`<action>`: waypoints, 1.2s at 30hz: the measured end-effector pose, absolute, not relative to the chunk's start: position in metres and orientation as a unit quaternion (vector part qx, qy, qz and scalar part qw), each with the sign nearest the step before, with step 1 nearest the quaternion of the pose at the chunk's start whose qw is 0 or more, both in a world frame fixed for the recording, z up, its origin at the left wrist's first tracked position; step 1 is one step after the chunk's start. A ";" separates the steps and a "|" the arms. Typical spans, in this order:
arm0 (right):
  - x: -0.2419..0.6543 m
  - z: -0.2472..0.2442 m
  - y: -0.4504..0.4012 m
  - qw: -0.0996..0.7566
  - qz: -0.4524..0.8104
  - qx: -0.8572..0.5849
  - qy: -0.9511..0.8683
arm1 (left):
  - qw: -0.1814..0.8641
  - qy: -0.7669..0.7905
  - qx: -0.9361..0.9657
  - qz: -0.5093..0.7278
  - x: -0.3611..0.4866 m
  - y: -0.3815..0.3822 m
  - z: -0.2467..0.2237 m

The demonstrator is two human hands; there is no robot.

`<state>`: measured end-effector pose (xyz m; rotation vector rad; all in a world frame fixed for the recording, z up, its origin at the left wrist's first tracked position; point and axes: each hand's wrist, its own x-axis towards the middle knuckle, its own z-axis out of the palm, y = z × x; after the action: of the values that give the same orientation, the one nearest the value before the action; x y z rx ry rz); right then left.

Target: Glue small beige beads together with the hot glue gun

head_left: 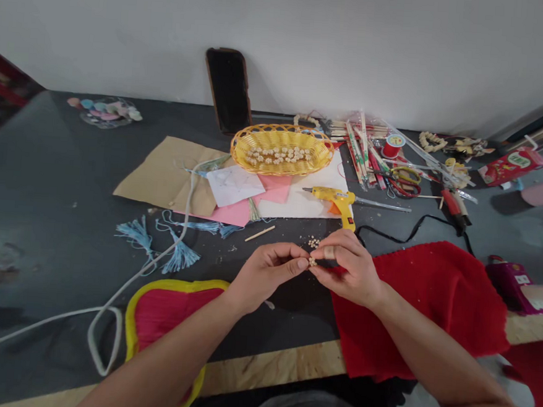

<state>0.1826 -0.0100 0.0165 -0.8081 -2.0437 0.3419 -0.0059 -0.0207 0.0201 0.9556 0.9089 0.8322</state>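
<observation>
Between their fingertips, my left hand [274, 269] and my right hand [348, 265] pinch a small cluster of pale beads [312, 262]. Both hands are closed and hover over the dark table, close together. Just beyond them lies a little heap of loose pale beads [314, 242]. Behind that rests a yellow hot glue gun [334, 197] with a clear glue stick in its rear. Farther back, a yellow woven basket [238, 154] holds several beaded clusters like small flowers [279, 156].
Red felt [432, 301] lies under my right forearm; a pink pad with yellow edging [171, 308] is by my left. Blue tassels [181, 256], a white cord [143, 269], papers [162, 174], a phone [228, 89], scissors [403, 180] and a red thread spool [393, 147] surround the work.
</observation>
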 end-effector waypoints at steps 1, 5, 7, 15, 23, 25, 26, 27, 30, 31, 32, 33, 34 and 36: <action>0.183 0.016 -0.010 0.444 0.137 -0.325 -0.824 | 0.708 0.411 0.434 0.375 -0.006 -0.021 0.021; 0.183 0.013 -0.010 0.442 0.141 -0.327 -0.823 | 0.685 0.424 0.463 0.371 -0.006 -0.020 0.023; 0.184 0.012 -0.010 0.438 0.144 -0.327 -0.825 | 0.678 0.425 0.473 0.369 -0.006 -0.020 0.023; 0.184 0.011 -0.010 0.435 0.138 -0.317 -0.831 | 0.682 0.420 0.480 0.359 -0.007 -0.020 0.023; 0.184 0.012 -0.009 0.437 0.139 -0.318 -0.830 | 0.686 0.433 0.467 0.353 -0.007 -0.019 0.023; 0.183 0.013 -0.009 0.437 0.127 -0.319 -0.831 | 0.688 0.442 0.451 0.357 -0.007 -0.019 0.022; 0.183 0.014 -0.009 0.437 0.122 -0.321 -0.832 | 0.690 0.444 0.443 0.361 -0.007 -0.019 0.022; 0.183 0.014 -0.009 0.437 0.119 -0.323 -0.831 | 0.691 0.445 0.437 0.366 -0.007 -0.019 0.021; 0.184 0.016 -0.010 0.437 0.115 -0.338 -0.825 | 0.698 0.434 0.428 0.376 -0.007 -0.020 0.021; 0.184 0.017 -0.010 0.436 0.113 -0.342 -0.825 | 0.701 0.429 0.429 0.375 -0.007 -0.020 0.022; 0.184 0.017 -0.010 0.434 0.108 -0.343 -0.826 | 0.704 0.424 0.431 0.372 -0.007 -0.020 0.022; 0.184 0.016 -0.010 0.433 0.103 -0.341 -0.828 | 0.705 0.422 0.434 0.369 -0.007 -0.020 0.022; 0.184 0.016 -0.010 0.431 0.098 -0.338 -0.831 | 0.706 0.421 0.437 0.366 -0.007 -0.020 0.023; 0.184 0.014 -0.009 0.428 0.092 -0.330 -0.836 | 0.704 0.426 0.439 0.362 -0.007 -0.020 0.022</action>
<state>0.1840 -0.0093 0.0144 -0.8248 -2.0872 0.2297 -0.0074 -0.0203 0.0224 0.9759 0.9477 0.8045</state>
